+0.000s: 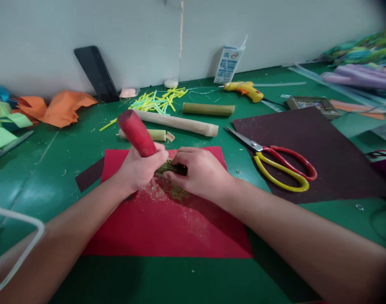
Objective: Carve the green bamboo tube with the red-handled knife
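Observation:
My left hand (140, 169) is closed round a thick red handle (136, 133) that tilts up and to the left. The working end of this tool is hidden at the hand, so I cannot tell its kind. A short greenish-brown bamboo piece (166, 167) lies between the two hands. Gripping it from the right, my right hand (199, 171) has its thumb on the near side and its fingers over the far side. Fine shavings (180, 193) are scattered beneath on a red sheet (167, 236).
Behind the hands lie a pale stick (177, 122), another bamboo tube (208, 109) and yellow-green strips (158, 101). Red-and-yellow scissors (275, 162) rest on a dark sheet (348, 169). A yellow glue gun (245, 89) is farther back. A black phone (96, 74) leans on the wall.

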The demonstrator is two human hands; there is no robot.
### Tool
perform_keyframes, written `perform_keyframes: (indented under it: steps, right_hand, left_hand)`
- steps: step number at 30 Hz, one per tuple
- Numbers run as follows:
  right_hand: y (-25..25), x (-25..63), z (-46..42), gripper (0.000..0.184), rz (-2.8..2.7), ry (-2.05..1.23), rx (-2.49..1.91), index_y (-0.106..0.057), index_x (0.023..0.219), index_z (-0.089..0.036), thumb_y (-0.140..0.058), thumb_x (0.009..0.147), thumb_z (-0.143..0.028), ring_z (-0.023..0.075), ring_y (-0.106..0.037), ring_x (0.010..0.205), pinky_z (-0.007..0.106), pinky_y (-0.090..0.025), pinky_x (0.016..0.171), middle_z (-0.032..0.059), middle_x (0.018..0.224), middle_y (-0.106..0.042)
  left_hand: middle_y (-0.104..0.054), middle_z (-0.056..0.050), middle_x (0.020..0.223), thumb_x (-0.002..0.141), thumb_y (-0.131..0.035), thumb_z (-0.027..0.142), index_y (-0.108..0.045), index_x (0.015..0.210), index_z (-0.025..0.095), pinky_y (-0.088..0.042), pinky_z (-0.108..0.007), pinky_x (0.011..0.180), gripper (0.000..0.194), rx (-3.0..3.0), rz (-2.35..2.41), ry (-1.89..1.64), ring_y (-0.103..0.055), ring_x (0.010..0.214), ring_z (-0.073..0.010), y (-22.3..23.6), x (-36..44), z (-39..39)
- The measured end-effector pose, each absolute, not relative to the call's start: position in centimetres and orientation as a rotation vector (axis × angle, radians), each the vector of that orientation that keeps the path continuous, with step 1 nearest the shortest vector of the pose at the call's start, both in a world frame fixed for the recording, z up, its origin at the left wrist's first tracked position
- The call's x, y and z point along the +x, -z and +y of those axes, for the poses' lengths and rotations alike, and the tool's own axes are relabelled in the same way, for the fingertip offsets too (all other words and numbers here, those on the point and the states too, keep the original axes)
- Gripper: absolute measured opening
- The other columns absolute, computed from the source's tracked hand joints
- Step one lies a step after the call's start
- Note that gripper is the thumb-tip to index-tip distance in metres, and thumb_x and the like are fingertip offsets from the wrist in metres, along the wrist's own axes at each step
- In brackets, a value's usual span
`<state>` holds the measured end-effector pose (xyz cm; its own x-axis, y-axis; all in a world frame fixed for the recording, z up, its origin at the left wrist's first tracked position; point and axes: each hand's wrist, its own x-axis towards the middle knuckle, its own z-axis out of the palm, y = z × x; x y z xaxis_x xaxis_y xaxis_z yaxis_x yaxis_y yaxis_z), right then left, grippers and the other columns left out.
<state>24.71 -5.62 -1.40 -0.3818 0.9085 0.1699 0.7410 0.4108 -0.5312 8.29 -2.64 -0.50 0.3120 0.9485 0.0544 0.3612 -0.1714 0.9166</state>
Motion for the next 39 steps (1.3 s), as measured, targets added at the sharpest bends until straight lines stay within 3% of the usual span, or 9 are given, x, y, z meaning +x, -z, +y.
perform_keyframes:
  steps: [5,16,23,28,39]
  right_hand:
    - [1.5,24.8,-5.6,0.02,-2.287,-0.411,-1.403,-0.068,0.078,-0.015,-0.066,0.086,-0.033,0.0173,-0.054,0.075,0.03,-0.037,0.066,0.0052,0.077,-0.062]
    - [1.5,24.7,-5.8,0.022,-2.29,-0.389,-1.415,-0.073,0.093,-0.015,-0.064,0.087,-0.034,0.0216,-0.063,0.086,0.032,-0.041,0.071,0.0086,0.09,-0.071]
    - [1.5,25.1,-5.3,0.023,-2.298,-0.419,-1.413,-0.071,0.084,-0.015,-0.069,0.086,-0.038,0.0191,-0.059,0.081,0.03,-0.037,0.067,0.007,0.086,-0.069]
    - [1.6,25.2,-5.1,0.021,-2.31,-0.35,-1.375,-0.071,0.083,-0.015,-0.07,0.083,-0.036,0.0188,-0.057,0.078,0.03,-0.036,0.066,0.0065,0.082,-0.067]
    - [1.6,25.2,-5.1,0.022,-2.309,-0.314,-1.368,-0.07,0.081,-0.016,-0.069,0.084,-0.037,0.0187,-0.057,0.077,0.031,-0.034,0.065,0.0063,0.081,-0.068]
  left_hand:
    - [-0.035,0.004,0.051,0.074,-0.053,0.026,-0.037,0.05,0.02,-0.029,-0.025,0.05,0.03,1.673,1.282,-1.064,-0.032,0.053,-0.0094,0.6,8.6,-2.8]
    - [-0.045,0.003,0.058,0.078,-0.053,0.032,-0.044,0.056,0.02,-0.035,-0.027,0.059,0.027,1.895,1.3,-0.87,-0.042,0.061,-0.0122,0.4,8.9,-2.7]
    - [-0.03,0.003,0.048,0.07,-0.052,0.028,-0.032,0.046,0.021,-0.025,-0.027,0.049,0.032,1.629,1.184,-0.89,-0.028,0.051,-0.0098,-0.2,8.5,-2.7]
    - [-0.036,0.003,0.052,0.075,-0.054,0.026,-0.039,0.05,0.02,-0.031,-0.026,0.052,0.029,1.676,1.298,-1.054,-0.034,0.055,-0.0108,0.3,8.9,-2.7]
    - [-0.044,0.003,0.061,0.083,-0.054,0.03,-0.046,0.059,0.02,-0.037,-0.027,0.061,0.027,1.889,1.354,-0.917,-0.045,0.064,-0.0132,0.9,8.6,-2.7]
